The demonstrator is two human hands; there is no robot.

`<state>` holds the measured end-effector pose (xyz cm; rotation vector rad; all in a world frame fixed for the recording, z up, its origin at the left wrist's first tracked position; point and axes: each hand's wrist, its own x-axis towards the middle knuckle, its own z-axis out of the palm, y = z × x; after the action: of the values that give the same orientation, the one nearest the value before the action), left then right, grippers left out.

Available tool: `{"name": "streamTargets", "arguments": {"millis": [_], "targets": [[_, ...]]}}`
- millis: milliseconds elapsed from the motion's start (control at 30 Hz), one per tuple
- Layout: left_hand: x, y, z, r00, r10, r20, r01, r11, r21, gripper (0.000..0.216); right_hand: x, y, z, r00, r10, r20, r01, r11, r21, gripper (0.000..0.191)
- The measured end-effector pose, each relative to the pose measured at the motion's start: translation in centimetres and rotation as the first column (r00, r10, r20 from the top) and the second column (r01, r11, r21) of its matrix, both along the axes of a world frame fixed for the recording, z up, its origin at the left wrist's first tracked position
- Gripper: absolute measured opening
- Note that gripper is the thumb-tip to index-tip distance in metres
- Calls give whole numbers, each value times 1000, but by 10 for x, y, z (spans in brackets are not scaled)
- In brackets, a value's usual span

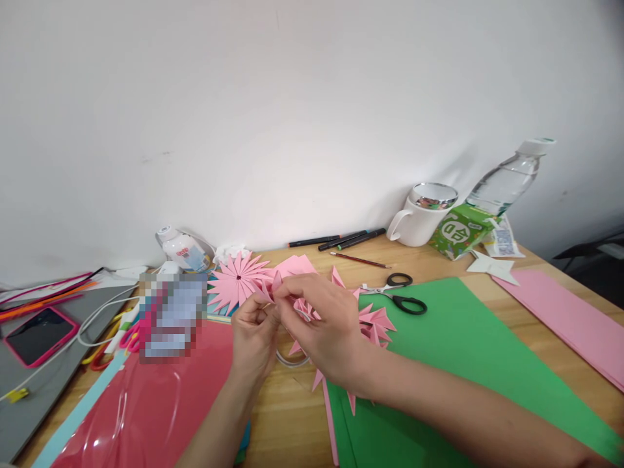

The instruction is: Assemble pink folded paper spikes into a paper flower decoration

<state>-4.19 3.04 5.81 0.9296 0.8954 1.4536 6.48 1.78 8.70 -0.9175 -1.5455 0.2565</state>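
My left hand and my right hand meet over the wooden table, both pinching a small folded pink paper piece between the fingertips. Right behind it lies a finished pink paper flower with pointed petals. More spiky pink folded pieces lie under and to the right of my right hand. A ring of clear tape shows below my hands.
Green paper sheets lie at right, a red sheet at left, pink sheets far right. Black-handled scissors, pens, a white mug, a water bottle, a green pack, a phone.
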Motion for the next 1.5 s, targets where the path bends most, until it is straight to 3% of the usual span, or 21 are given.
{"name": "streamTargets", "arguments": {"millis": [233,333,433,567,767,900,1000,1300,1500], "targets": [[-1,2,-3,999,-27,39,28,1000,-8,27,0,1,4,965,117,-236,-171,959,-226,19],[-1,2,-2,999,-27,44,27,1000,-7,27,1,1,5,960,135,-245,-198,946,-255,15],[-1,1,-1,999,-38,36,39,999,-15,26,3,4,4,983,118,-139,-145,968,-204,13],[-1,1,1,997,-76,-8,76,997,-6,20,14,11,5,983,43,176,-24,994,-108,15],[-4,2,6,972,-215,-96,207,975,-84,21,36,22,14,852,-26,522,24,1000,11,20],[-9,5,7,937,-341,-79,321,927,-195,20,49,29,22,717,12,697,-110,989,95,24],[-12,6,6,907,-421,-32,400,881,-253,20,57,33,26,571,133,810,-230,973,2,27],[-20,13,-5,826,-554,102,536,716,-447,18,58,36,29,274,316,909,-225,939,-258,20],[-26,18,-9,811,-569,134,553,675,-489,21,58,40,25,275,405,872,-223,909,-351,25]]}}
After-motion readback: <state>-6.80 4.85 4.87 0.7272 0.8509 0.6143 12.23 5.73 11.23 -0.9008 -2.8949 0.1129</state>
